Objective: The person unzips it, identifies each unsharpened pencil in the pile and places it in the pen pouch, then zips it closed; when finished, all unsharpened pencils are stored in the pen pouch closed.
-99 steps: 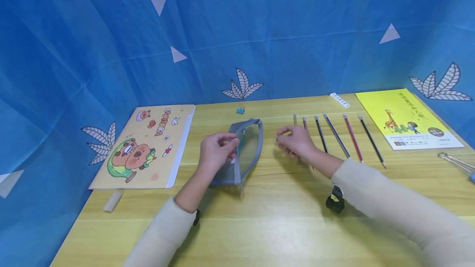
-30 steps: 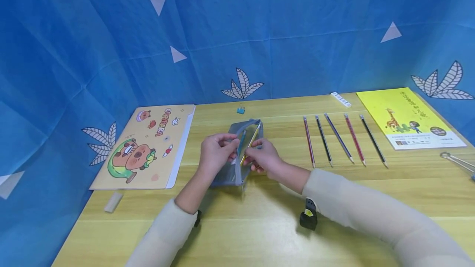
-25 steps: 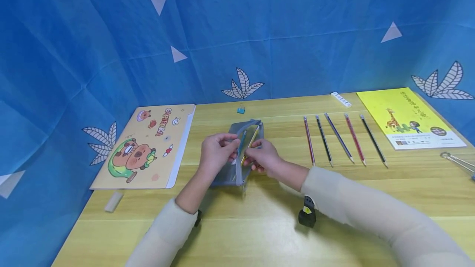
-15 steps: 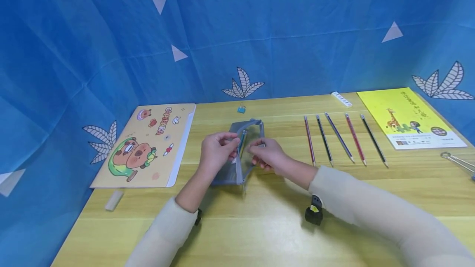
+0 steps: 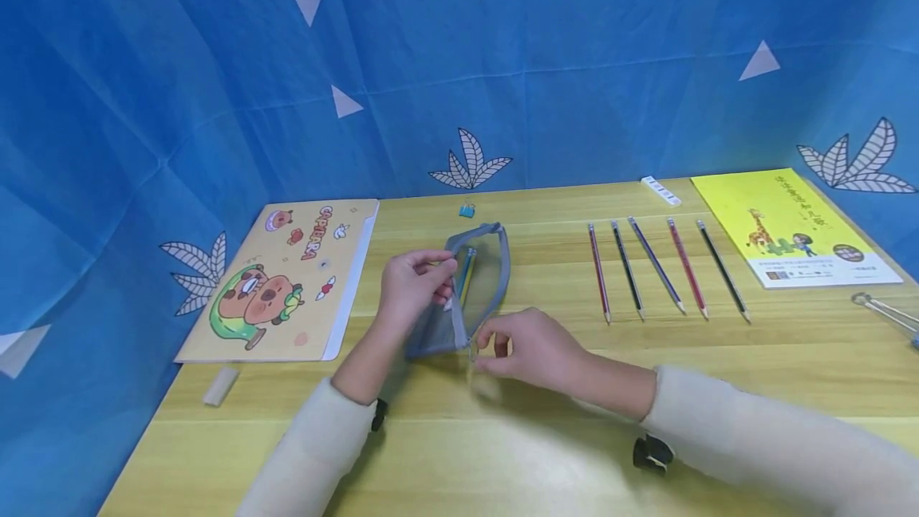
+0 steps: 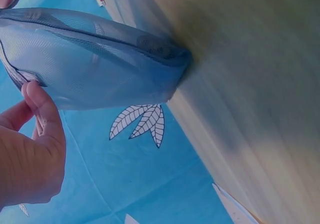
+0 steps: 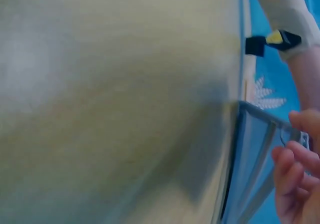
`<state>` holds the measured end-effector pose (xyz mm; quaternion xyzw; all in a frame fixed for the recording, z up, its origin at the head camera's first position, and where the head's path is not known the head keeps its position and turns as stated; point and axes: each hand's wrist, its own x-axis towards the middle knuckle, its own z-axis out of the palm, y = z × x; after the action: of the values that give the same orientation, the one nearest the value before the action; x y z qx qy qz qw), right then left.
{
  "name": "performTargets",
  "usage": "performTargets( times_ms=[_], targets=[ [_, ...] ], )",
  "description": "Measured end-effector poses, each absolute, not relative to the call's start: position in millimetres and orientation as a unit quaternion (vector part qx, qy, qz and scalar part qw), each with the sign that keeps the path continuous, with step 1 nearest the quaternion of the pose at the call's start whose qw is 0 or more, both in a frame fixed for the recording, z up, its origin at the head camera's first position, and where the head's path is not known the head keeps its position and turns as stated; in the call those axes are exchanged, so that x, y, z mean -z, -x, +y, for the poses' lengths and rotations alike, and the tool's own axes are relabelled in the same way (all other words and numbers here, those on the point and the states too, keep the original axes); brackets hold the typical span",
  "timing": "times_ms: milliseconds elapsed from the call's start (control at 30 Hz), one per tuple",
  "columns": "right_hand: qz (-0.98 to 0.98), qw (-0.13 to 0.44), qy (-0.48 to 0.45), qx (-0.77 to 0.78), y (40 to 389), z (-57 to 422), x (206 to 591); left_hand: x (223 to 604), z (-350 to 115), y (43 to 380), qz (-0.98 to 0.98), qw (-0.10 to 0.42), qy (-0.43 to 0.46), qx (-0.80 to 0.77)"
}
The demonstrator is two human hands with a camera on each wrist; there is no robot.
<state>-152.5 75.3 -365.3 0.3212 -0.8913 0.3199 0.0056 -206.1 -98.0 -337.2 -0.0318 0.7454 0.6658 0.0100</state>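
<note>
My left hand (image 5: pixel 412 290) pinches one edge of the mouth of a grey mesh zip pencil pouch (image 5: pixel 434 333), holding it gaping. Inside lean a yellow pencil (image 5: pixel 467 282) and a teal one beside it, their lower parts hidden. My right hand (image 5: pixel 534 349) is at the pouch's near end, thumb and index finger bent and apart beside the dangling zipper pull (image 5: pixel 470 353). The right wrist view shows a thin ring (image 7: pixel 282 135) next to these fingertips. In the left wrist view, thumb and finger meet on the mesh pouch (image 6: pixel 100 64).
Several pencils (image 5: pixel 656 266) lie in a row on the right of the table. Beyond them are a yellow booklet (image 5: pixel 790 230), a white strip (image 5: pixel 660 191) and a metal-handled clip (image 5: pixel 886 313). A capybara folder (image 5: pixel 280 286), an eraser (image 5: pixel 220 386) and a teal binder clip (image 5: pixel 467 211) also lie there.
The right hand took the yellow pencil from the row, put it into the pouch, released it and moved down to the zipper end. The left hand has shifted slightly left, still holding the pouch edge.
</note>
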Motion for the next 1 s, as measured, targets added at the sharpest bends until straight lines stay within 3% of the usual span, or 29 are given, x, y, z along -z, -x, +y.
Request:
performTargets(
  times_ms=[167,367,600,800,1000],
  targets=[
    [-0.903,0.057,-0.321,-0.282,145,70,371,337,-100,208,0.739,0.015,0.044,-0.672],
    [-0.871,0.079,-0.361,-0.325,143,71,374,336,-101,208,0.736,0.011,0.056,-0.674],
    [-0.824,0.036,-0.336,-0.456,146,78,366,337,-103,201,0.771,0.036,0.008,-0.636],
    [-0.805,-0.024,-0.269,-0.528,142,77,345,332,-105,170,0.884,0.034,-0.094,-0.457],
    [-0.799,-0.002,-0.273,-0.536,137,75,328,322,-92,132,0.955,0.006,-0.171,-0.244]
  ],
)
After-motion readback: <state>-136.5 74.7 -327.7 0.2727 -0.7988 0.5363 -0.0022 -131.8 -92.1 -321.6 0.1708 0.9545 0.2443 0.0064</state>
